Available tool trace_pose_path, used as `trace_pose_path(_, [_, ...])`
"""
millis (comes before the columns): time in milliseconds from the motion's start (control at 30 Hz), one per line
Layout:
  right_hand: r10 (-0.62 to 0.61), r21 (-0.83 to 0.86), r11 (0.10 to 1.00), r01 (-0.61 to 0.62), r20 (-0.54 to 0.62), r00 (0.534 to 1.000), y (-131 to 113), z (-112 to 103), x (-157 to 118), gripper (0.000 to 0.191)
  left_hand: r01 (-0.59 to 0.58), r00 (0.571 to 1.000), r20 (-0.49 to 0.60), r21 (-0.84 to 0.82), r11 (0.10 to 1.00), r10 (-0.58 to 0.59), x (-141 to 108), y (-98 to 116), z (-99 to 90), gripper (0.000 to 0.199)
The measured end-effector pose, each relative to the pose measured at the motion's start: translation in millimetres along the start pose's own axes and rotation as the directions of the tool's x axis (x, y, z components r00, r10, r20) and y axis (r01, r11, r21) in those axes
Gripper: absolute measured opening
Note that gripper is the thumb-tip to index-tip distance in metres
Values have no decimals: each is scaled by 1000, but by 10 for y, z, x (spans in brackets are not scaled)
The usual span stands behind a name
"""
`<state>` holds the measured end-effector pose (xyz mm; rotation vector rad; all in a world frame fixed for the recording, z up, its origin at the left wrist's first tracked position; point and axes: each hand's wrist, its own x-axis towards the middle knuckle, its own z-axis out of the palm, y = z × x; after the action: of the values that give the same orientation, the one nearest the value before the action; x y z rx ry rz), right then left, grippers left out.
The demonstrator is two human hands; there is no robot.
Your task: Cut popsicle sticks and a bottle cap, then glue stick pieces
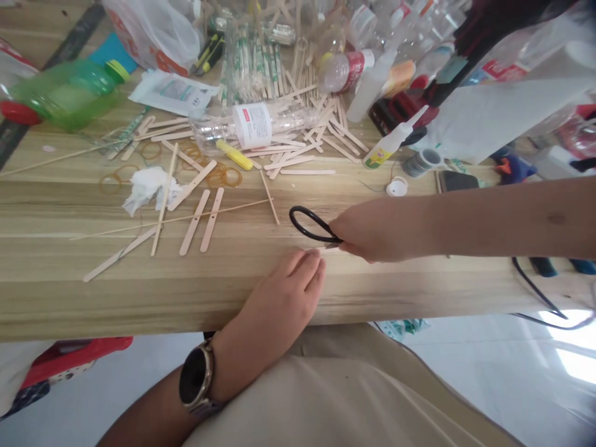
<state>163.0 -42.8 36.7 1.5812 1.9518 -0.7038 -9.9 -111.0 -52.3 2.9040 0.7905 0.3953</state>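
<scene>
Cutting or piercing seems the step: the left hand holds a stick, the right hand grips a black-looped tool; next needs steadiness.

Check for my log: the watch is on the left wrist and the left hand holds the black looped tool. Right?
Wrong hand: the head view shows the right hand holding the black looped tool; the watch is on the left wrist.

On the wooden desk, two flat pale wooden sticks lie left of the black looped handle; behind them lies a clear cylindrical plastic bottle.
</scene>
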Motion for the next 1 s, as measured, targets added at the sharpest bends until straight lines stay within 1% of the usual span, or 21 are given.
trace_pose_path(67, [-46,-65,997,52,99,994,5,-33,-40,21,31,998,47,-3,1000,-31,21,16,12,38])
trace_pose_path(100, [-66,-82,994,76,125,990,20,-42,-55,20,36,997,66,-4,999,-35,26,20,15,39])
trace_pose_path(200, [-100,-75,991,113,157,983,95,-37,-76,17,38,995,90,7,999,-38,26,20,15,41])
trace_pose_path(300, [-111,-13,993,116,182,977,167,-11,-79,19,21,996,89,26,999,-23,23,14,12,41])
trace_pose_path(433, [-120,21,993,118,178,977,191,10,-70,19,11,995,102,40,999,-15,21,12,20,39])
trace_pose_path(567, [-124,-17,992,128,158,980,166,21,-62,19,6,996,91,40,999,-9,15,11,32,42])
trace_pose_path(700, [-128,-34,990,134,141,982,136,19,-74,19,7,996,87,42,999,-11,17,6,30,38])
trace_pose_path(900, [-90,-77,992,102,143,986,100,-7,-73,19,4,997,81,27,1000,-6,14,2,45,41])
trace_pose_path(1000, [-73,-99,991,88,141,987,86,-5,-59,20,12,996,83,22,1000,-14,8,6,55,40])
